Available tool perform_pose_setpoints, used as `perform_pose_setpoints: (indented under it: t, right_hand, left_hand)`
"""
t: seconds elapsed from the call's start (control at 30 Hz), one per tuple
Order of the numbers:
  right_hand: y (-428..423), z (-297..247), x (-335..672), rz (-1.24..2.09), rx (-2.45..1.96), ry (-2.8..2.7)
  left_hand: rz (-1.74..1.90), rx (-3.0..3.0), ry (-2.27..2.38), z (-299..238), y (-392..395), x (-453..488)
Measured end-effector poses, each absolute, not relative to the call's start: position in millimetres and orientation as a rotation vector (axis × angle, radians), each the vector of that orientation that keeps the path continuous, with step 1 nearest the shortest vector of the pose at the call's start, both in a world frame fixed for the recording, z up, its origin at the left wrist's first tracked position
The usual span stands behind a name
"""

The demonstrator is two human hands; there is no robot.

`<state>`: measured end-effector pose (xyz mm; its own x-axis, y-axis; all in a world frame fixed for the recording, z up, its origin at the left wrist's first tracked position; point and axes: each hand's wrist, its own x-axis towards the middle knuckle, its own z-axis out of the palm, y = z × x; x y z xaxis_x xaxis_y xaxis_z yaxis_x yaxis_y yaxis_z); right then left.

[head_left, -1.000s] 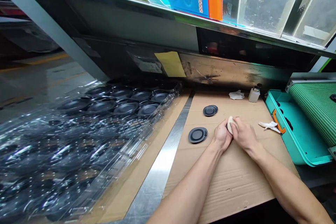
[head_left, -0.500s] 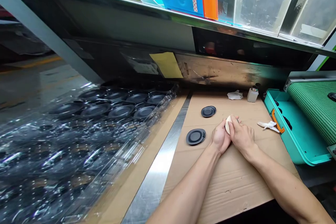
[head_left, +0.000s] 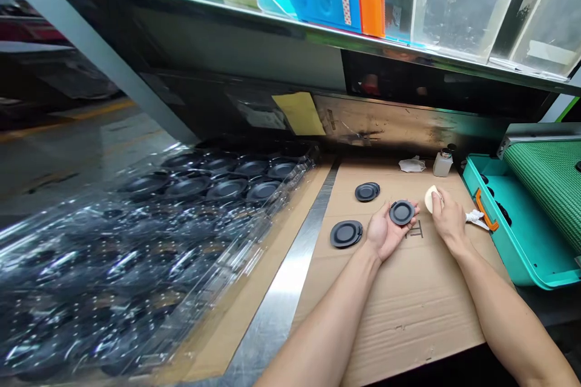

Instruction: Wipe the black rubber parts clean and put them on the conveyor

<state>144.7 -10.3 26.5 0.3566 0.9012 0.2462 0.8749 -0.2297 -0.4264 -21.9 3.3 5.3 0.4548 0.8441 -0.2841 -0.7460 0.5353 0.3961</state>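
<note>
My left hand [head_left: 384, 234] is palm up above the cardboard, its fingers curled around a round black plastic part [head_left: 402, 212] with a raised ring on its face. To its right, my right hand [head_left: 447, 217] pinches a cream-coloured round pad [head_left: 431, 198], held apart from the part. Two similar dark parts lie left of my hands: an upper one [head_left: 367, 191] and a lower one [head_left: 346, 234]. Just behind my right hand a white knotted cloth [head_left: 475, 217] is partly hidden.
Clear plastic trays [head_left: 181, 236] with black round parts cover the left. A teal bin [head_left: 535, 248] with an orange handle stands right, beside a green conveyor belt [head_left: 549, 184]. A small bottle [head_left: 442, 163] and crumpled white paper [head_left: 412, 164] sit at the back of the cardboard [head_left: 408, 308].
My right hand has moved right with the cream pad, away from my left hand. The black part in my left palm now shows. The whole view has shifted slightly.
</note>
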Motion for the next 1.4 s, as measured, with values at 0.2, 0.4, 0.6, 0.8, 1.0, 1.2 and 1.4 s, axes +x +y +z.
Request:
perform_pose_setpoints:
  t: [0.2, 0.4, 0.6, 0.8, 1.0, 1.2, 1.4]
  right_hand:
    - [-11.6, 17.2, 143.6, 0.128, -2.118, -1.614]
    - [-12.9, 17.9, 139.0, 0.221, -2.137, -1.845]
    - [-14.2, 20.3, 138.8, 0.237, -2.155, -1.942]
    - [-12.7, 19.7, 139.4, 0.225, -2.167, -1.943]
    - [-12.7, 22.9, 138.6, 0.235, -2.160, -1.943]
    - [-11.9, 21.0, 140.7, 0.226, -2.167, -1.975]
    - [-11.3, 14.6, 142.9, 0.162, -2.130, -1.976]
  left_hand:
    - [0.943, 0.269, 0.443, 8.6, 5.0, -26.8]
    - [1.385, 0.798, 0.715, 16.5, -12.2, -20.1]
    - [1.544, 0.915, 0.773, 27.8, -26.8, -23.0]
    - [1.558, 0.822, 0.765, 30.6, -25.8, -22.9]
    - [1.555, 1.008, 0.733, 24.1, -24.4, -24.4]
    - [1.503, 1.189, 0.814, 16.6, -18.5, -24.7]
    - [1.425, 1.506, 0.925, 8.7, -12.5, -21.6]
